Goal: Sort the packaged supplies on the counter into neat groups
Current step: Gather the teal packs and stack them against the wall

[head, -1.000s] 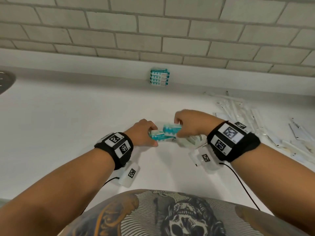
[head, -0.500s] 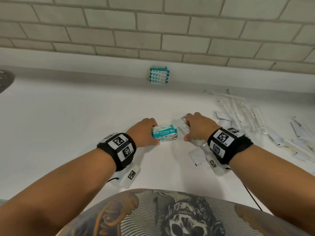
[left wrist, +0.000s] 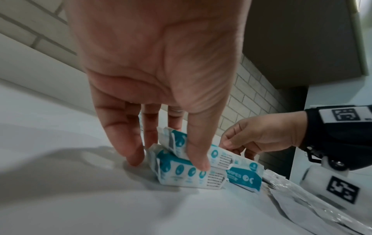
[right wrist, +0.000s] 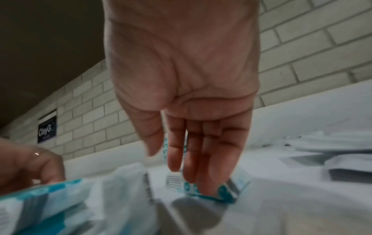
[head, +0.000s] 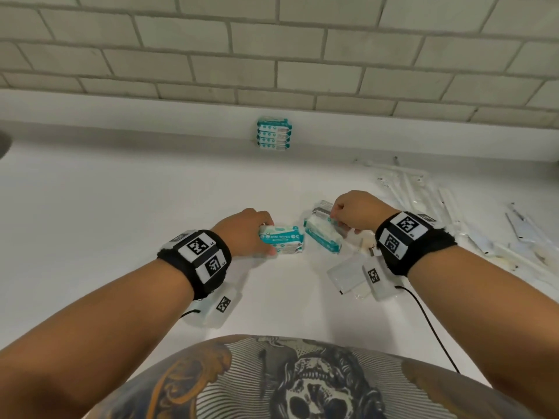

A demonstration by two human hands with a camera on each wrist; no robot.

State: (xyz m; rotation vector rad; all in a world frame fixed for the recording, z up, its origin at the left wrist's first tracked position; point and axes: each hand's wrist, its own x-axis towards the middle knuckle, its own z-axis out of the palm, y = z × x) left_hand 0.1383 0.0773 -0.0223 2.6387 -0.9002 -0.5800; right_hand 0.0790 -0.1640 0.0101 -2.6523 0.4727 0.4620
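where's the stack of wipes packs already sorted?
Head view: the stack of wipes packs stands at the back centre of the counter, against the tiled wall's base, beyond both hands.

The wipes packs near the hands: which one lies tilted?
The wipes pack under the right hand is tilted. The pack the left hand grips sits straight, label readable.

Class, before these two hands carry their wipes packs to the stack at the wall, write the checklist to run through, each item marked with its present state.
1. Left hand grips its two stacked packs: ok.
2. Right hand has a firm hold on its pack: cannot tell.
3. Wall stack stands straight: ok.
4. Counter path to the stack is free: ok.
5. Flat pouches already grouped: not ok.
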